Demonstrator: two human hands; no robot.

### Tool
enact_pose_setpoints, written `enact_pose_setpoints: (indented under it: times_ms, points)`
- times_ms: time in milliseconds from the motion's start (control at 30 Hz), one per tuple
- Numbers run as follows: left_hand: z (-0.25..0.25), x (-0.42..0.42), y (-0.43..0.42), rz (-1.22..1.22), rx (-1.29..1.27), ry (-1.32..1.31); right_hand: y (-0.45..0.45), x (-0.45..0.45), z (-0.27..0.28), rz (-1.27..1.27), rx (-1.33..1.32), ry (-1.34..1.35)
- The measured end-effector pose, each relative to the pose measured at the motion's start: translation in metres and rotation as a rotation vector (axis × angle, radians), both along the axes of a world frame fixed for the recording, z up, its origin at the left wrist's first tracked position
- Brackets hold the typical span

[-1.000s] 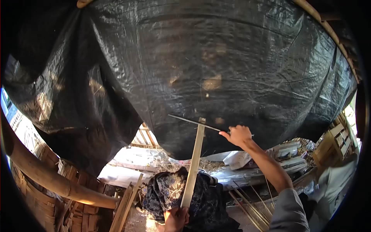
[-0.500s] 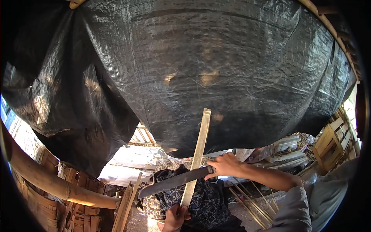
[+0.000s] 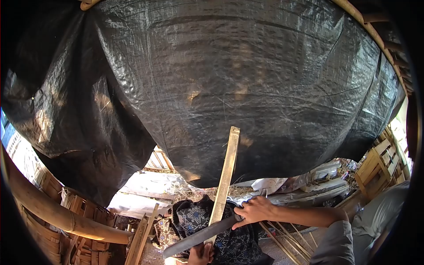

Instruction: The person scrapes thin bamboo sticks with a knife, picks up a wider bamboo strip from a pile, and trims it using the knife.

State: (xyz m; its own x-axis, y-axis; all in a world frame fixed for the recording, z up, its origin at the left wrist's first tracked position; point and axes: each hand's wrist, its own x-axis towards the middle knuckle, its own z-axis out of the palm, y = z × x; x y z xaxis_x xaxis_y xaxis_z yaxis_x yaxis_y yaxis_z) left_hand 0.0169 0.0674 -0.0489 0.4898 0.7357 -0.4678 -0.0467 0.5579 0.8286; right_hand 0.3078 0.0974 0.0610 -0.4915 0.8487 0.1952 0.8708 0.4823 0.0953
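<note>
A long, pale bamboo strip (image 3: 225, 172) stands up at a slight tilt in front of me. My left hand (image 3: 201, 255) is closed around its lower end. In my right hand (image 3: 254, 210) is the handle of a machete (image 3: 201, 236), fingers wrapped round it. The dark blade lies slantwise across the strip's lower part, its far end pointing down to the left, just above my left hand. Whether the edge bites into the strip cannot be made out. Dark patterned cloth (image 3: 187, 216) covers my lap behind the strip.
A black tarp (image 3: 265, 88) hangs across the front. At the left are a thick bamboo pole (image 3: 66, 221), woven panels and upright wooden strips (image 3: 140, 240). Thin sticks (image 3: 289, 243) lie at lower right, below a wooden crate-like frame (image 3: 375, 165).
My right hand and the machete have moved down along the strip, bringing the blade close to my left hand. The left hand keeps its hold on the strip and sits slightly lower in view.
</note>
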Motion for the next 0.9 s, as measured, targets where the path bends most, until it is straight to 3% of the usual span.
enact_pose_setpoints:
  times_ms: [67, 133, 333, 467, 533, 567, 600, 633, 667, 733, 767, 833, 867, 900]
  points:
    - [0.003, 0.000, 0.001, 0.030, -0.019, -0.079, 0.002, 0.002, 0.001, 0.024, 0.006, -0.019]
    - [0.038, 0.003, 0.004, -0.112, 0.254, 0.098, 0.003, 0.003, 0.000, 0.069, 0.100, -0.003]
    - [0.040, 0.003, 0.005, -0.126, 0.526, 0.293, -0.003, -0.002, -0.009, 0.007, -0.033, 0.039]
    - [0.061, 0.008, 0.004, -0.103, 0.495, 0.242, -0.007, -0.005, -0.008, -0.005, -0.030, 0.045]
    - [0.059, 0.005, -0.001, -0.107, 0.500, 0.342, -0.005, -0.002, -0.006, -0.013, -0.082, -0.046]
    - [0.057, 0.004, -0.004, -0.106, 0.502, 0.391, 0.002, 0.011, -0.014, 0.068, 0.076, -0.120]
    - [0.056, 0.003, -0.006, -0.105, 0.504, 0.441, 0.010, 0.020, 0.007, -0.029, -0.117, -0.202]
    - [0.057, 0.001, -0.008, -0.107, 0.504, 0.493, 0.023, 0.032, 0.041, -0.184, -0.139, -0.312]
    - [0.068, 0.003, -0.005, -0.129, 0.454, 0.505, 0.045, 0.057, 0.039, -0.472, -0.247, -0.151]
    - [0.077, 0.006, 0.000, -0.123, 0.389, 0.431, 0.075, 0.095, 0.065, -0.969, -0.155, 0.254]
    - [0.069, 0.013, 0.004, -0.085, 0.290, 0.388, 0.083, 0.107, 0.065, -0.922, -0.169, 0.131]
    - [0.070, 0.023, 0.007, -0.091, 0.378, 0.484, 0.081, 0.096, 0.039, -0.813, 0.020, 0.036]
    - [0.073, 0.025, 0.006, -0.059, 0.335, 0.316, 0.083, 0.082, 0.049, -0.888, -0.384, 0.187]
    - [0.073, 0.019, 0.001, -0.038, 0.273, 0.162, 0.076, 0.070, 0.041, -0.809, -0.427, 0.197]
